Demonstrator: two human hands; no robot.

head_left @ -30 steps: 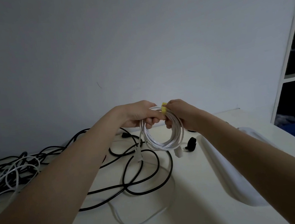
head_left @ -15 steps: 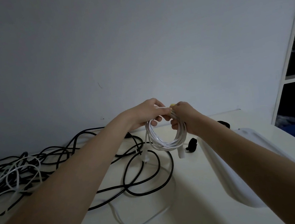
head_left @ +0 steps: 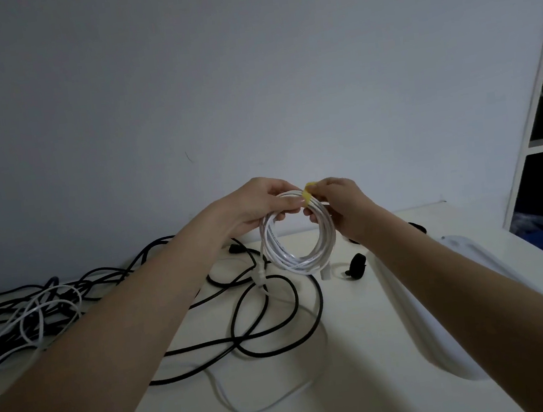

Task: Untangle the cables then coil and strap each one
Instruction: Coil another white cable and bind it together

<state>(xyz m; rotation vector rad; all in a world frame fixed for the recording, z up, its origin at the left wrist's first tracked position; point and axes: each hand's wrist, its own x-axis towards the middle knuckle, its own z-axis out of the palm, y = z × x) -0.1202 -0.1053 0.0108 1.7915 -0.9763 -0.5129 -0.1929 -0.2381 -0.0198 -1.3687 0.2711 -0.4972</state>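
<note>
My left hand (head_left: 256, 207) grips the top of the coiled white cable (head_left: 298, 236), fingers curled round its strands, holding it upright above the tabletop (head_left: 353, 384). My right hand (head_left: 338, 207) pinches the yellow strap (head_left: 308, 194) wrapped over the coil's top. Loose black cables (head_left: 259, 316) and a white cable (head_left: 37, 313) lie tangled on the tabletop below and left. A small black strap (head_left: 356, 265) lies beside the coil.

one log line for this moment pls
step: strapping | left hand: grips white coil | right hand: pinches yellow strap at coil top | black cables: loose on table
</note>
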